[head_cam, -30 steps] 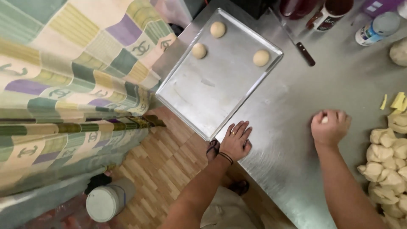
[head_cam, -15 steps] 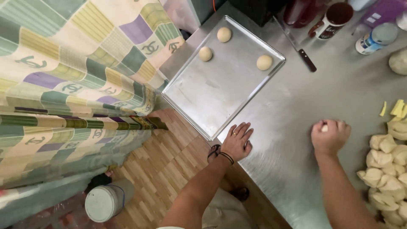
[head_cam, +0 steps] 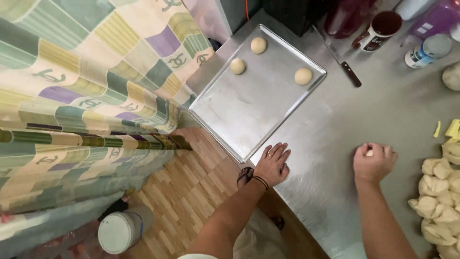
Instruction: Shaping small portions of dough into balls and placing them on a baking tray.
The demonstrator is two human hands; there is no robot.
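Observation:
My right hand (head_cam: 374, 162) is cupped over a small piece of pale dough (head_cam: 369, 152) and presses it against the steel table (head_cam: 364, 110). My left hand (head_cam: 273, 164) lies flat on the table's near edge, fingers spread, holding nothing, just below the corner of a metal baking tray (head_cam: 249, 110). Three round dough balls (head_cam: 258, 45) (head_cam: 237, 65) (head_cam: 303, 76) sit at the tray's far end. A heap of cut dough pieces (head_cam: 438, 201) lies to the right of my right hand.
A knife (head_cam: 342, 64) lies beyond the tray, with a dark mug (head_cam: 378, 29) and a small capped bottle (head_cam: 424, 50) behind it. A patterned curtain (head_cam: 86, 86) hangs at the left. A white bucket (head_cam: 122, 230) stands on the wooden floor (head_cam: 191, 192).
Both hands have stayed in nearly the same places; the right hand has shifted slightly over the dough. The view has drifted a little.

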